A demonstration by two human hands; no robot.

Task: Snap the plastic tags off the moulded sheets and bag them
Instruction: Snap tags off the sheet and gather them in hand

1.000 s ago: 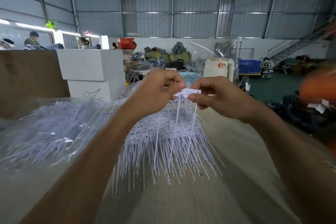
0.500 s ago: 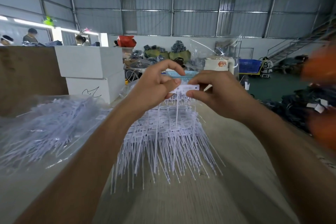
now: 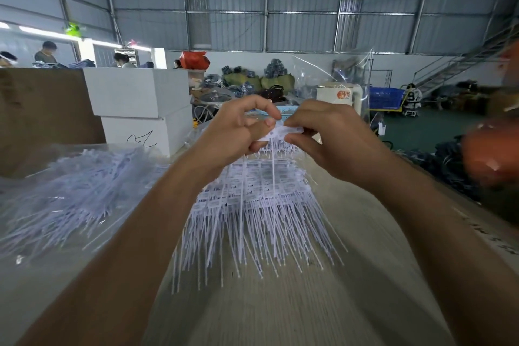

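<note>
Both hands are raised over the table and meet at a small white plastic tag (image 3: 283, 132). My left hand (image 3: 236, 132) pinches its left end between thumb and curled fingers. My right hand (image 3: 328, 137) pinches its right end. Thin white tails hang down from the tag toward a pile of white moulded tag sheets (image 3: 252, 205) lying on the table under my hands. A clear plastic bag (image 3: 64, 191) stuffed with white tags lies at the left of the table.
The tabletop (image 3: 280, 303) is pale wood. White boxes (image 3: 140, 109) stand stacked at the back left beside a brown cardboard wall (image 3: 36, 115). A clear bag (image 3: 345, 78) stands upright behind my hands. Blurred orange shapes (image 3: 494, 154) fill the right edge. People work far left.
My hands have drawn closer together on the tag and lifted slightly. The left index finger, raised half a second ago, now curls over the tag's end.
</note>
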